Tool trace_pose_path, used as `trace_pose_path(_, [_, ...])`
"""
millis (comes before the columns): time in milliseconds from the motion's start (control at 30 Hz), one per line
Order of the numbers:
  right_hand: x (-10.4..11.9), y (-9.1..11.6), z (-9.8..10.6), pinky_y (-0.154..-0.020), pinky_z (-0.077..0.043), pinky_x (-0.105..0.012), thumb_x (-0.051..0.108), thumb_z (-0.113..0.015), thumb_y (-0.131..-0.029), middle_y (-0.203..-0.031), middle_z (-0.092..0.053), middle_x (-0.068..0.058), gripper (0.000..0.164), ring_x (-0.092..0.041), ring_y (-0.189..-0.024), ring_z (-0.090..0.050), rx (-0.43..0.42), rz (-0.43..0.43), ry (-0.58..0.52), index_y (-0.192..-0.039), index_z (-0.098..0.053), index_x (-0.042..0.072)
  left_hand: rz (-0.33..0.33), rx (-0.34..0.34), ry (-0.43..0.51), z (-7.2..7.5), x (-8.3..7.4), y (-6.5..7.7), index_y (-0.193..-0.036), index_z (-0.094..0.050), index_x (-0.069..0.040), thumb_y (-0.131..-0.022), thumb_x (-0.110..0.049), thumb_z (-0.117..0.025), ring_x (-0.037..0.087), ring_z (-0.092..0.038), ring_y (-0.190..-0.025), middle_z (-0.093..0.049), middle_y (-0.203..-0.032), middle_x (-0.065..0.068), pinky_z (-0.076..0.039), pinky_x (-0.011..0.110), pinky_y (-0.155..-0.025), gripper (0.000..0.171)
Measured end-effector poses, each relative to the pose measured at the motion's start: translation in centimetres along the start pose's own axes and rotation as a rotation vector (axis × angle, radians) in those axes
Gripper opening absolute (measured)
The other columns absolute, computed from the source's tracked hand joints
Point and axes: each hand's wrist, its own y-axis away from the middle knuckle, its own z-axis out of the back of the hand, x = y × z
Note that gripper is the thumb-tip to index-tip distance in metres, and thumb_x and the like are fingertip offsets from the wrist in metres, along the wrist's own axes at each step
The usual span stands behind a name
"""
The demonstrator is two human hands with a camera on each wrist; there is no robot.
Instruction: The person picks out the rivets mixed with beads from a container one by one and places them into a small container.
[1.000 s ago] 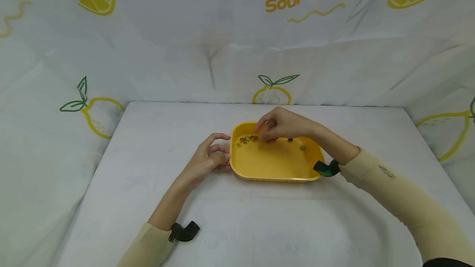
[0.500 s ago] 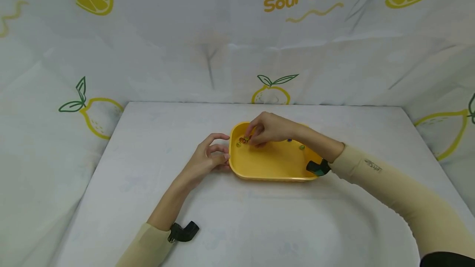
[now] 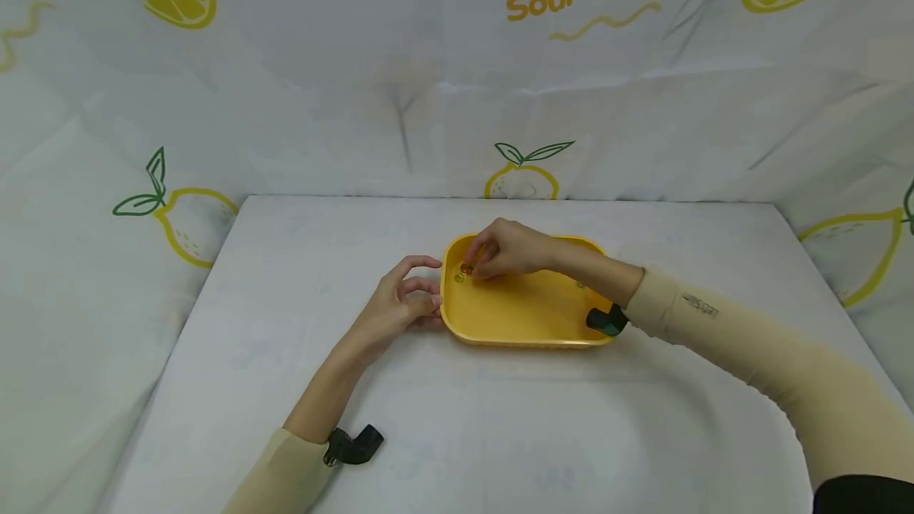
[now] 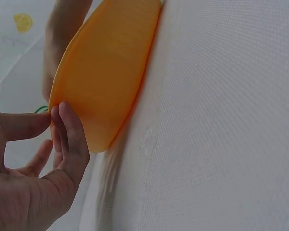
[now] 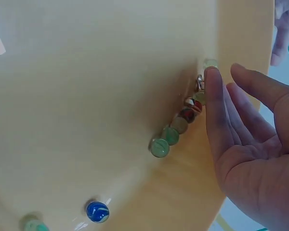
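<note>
A shallow yellow tray [image 3: 528, 316] holds several glass marbles. At its left end my left hand [image 3: 400, 296] touches the outside of the rim with spread, relaxed fingertips; the left wrist view shows them against the tray wall [image 4: 106, 72]. My right hand [image 3: 510, 248] is low inside the tray at the far left. In the right wrist view its thumb and index fingertip stand apart, beside a row of marbles [image 5: 171, 135] along the far wall. A pale marble [image 5: 210, 63] shows just past the thumb tip. Whether the thumb touches a marble is unclear.
A blue swirled marble [image 5: 97, 211] and a green marble [image 5: 34, 225] lie apart from the row. The tray stands on a white-covered table [image 3: 457, 419]. Behind rises a white cloth backdrop [image 3: 321, 101] with lemon prints.
My right hand has moved left along the tray's far side, over the marbles there. My left hand has stayed at the tray's left end.
</note>
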Motion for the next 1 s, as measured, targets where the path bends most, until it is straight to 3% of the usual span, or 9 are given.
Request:
trace_pose_path(267, [0.0,-0.2,-0.9,-0.079,-0.07,-0.029,0.004,-0.076,-0.099,-0.105,-0.084,-0.018,0.02,-0.017,-0.086,-0.08,0.006,-0.034,-0.018,-0.117,-0.077,-0.005,0.001,0.002,0.008,-0.1,0.0,0.0,-0.152,-0.048,-0.019,-0.101,-0.002,-0.067,0.02,-0.075,-0.09,-0.066,-0.119,0.017,-0.071,0.037,-0.087,0.057])
trace_pose_path(633, [0.3,-0.4,-1.3,-0.076,-0.069,-0.026,0.004,-0.075,-0.1,-0.103,-0.083,-0.016,0.021,-0.013,-0.081,-0.078,0.005,-0.081,0.052,-0.118,-0.077,-0.005,0.003,-0.003,0.01,-0.3,-0.1,0.2,-0.153,-0.048,-0.019,-0.102,-0.002,-0.066,0.019,-0.075,-0.091,-0.065,-0.121,0.02,-0.071,0.035,-0.086,0.056])
trace_pose_path(1000, [0.4,-0.5,-1.7,-0.07,-0.067,-0.024,0.005,-0.076,-0.099,-0.094,-0.082,-0.013,0.014,-0.013,-0.07,-0.073,0.005,-0.079,0.091,-0.11,-0.079,-0.003,0.002,0.0,0.009,-0.2,-0.1,0.2,-0.152,-0.048,-0.019,-0.102,-0.002,-0.067,0.019,-0.075,-0.09,-0.065,-0.118,0.018,-0.07,0.034,-0.086,0.056])
